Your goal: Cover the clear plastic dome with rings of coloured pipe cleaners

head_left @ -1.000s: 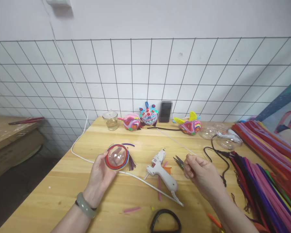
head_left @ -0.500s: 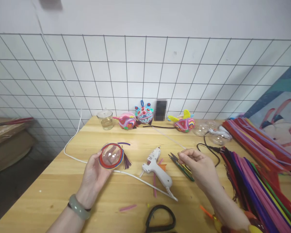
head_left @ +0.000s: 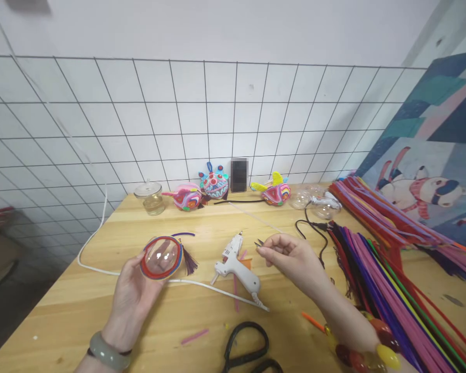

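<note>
A person's left hand cups a clear plastic dome ringed with coloured pipe cleaners, raised just above the wooden desk. The right hand, which a moment ago hovered over the small snips lying flat, now pinches those snips off the surface, tips pointing toward the dome, a sign that trimming is likely at hand. A white glue gun lies between the two hands, its cord trailing left under the dome. Black scissors sit at the near edge. Pipe cleaners crowd the right side; finished ornaments and a glass jar line the wall, leaving bare wood at front left.
</note>
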The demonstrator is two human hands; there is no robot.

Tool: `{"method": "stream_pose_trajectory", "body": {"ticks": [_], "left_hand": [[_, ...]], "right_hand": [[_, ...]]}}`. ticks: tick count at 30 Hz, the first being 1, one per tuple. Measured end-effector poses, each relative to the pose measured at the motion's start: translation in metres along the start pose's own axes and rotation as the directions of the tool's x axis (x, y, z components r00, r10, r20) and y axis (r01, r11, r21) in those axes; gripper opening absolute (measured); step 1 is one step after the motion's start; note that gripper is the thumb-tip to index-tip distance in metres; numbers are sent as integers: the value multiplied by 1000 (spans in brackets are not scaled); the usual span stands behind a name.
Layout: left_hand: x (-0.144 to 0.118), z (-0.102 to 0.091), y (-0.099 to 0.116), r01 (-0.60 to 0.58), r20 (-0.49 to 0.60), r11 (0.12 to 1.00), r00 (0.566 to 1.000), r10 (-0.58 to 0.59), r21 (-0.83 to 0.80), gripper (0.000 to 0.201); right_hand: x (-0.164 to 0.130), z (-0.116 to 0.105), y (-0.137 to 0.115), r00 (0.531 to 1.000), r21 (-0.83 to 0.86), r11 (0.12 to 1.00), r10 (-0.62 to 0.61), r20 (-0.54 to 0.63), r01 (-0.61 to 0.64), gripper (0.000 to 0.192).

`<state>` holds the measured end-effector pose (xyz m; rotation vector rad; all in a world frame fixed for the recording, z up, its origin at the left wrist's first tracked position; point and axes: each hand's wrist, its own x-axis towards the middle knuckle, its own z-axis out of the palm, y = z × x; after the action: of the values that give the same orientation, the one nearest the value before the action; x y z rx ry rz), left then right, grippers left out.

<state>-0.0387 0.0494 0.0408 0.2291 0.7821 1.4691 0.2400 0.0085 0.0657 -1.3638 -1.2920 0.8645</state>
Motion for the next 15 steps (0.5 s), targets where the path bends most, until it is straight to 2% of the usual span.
{"method": "stream_pose_trajectory", "body": {"ticks": [4,7,11,13,15], "left_hand": [[0,0,1,-7,16,1000,1000,7,-19,37],[1,-3,2,-18,29,999,999,19,-38,35],[3,-8,2,-16,49,999,999,17,-30,29],[4,-9,1,-37,65,999,997,39,-36,27],[6,-11,0,-47,87,998,995,51,-41,27]], "right_hand": [[-11,-8,-19,1000,-106,994,-5,22,7,47],[-15,-16,-23,997,-210,977,-17,73,32,50],[-20,-15,-5,980,-358,931,2,200,71,23],[-24,-10,9,971,-447,890,24,238,88,16],[-29,-1,22,974,-545,834,48,220,82,16]]}}
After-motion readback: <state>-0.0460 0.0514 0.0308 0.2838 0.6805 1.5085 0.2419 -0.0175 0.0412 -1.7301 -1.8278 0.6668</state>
